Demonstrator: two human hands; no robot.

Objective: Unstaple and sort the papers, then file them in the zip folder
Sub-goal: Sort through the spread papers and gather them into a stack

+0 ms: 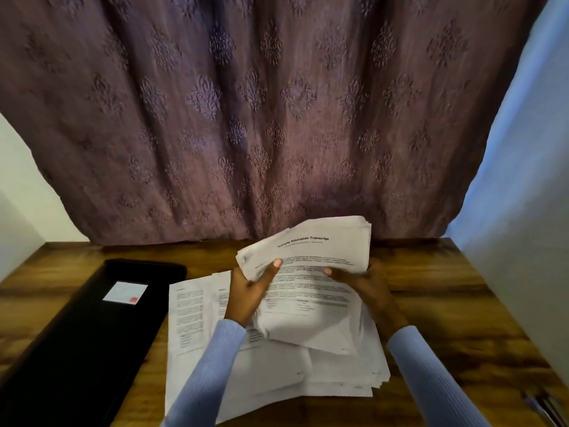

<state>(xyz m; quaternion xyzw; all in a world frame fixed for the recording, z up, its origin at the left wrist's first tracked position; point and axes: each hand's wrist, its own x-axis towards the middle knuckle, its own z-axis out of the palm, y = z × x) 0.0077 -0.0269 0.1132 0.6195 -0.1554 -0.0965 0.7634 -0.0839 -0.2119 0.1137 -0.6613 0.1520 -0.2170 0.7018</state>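
Both hands hold up a thick bundle of printed papers [311, 257] above the wooden table [446, 303]; its top sheet has a bold heading. My left hand [251, 291] grips the bundle's left edge with the thumb on top. My right hand [360, 280] grips its right side, thumb pressed on the front. More loose printed sheets [277, 365] lie spread flat on the table beneath the bundle. A black zip folder [89, 328] with a small white label lies flat at the left, closed as far as I can tell.
A purple patterned curtain [261, 118] hangs behind the table's far edge. White walls stand at the left and right. Some thin dark items [542, 408] lie at the table's front right corner, too blurred to identify.
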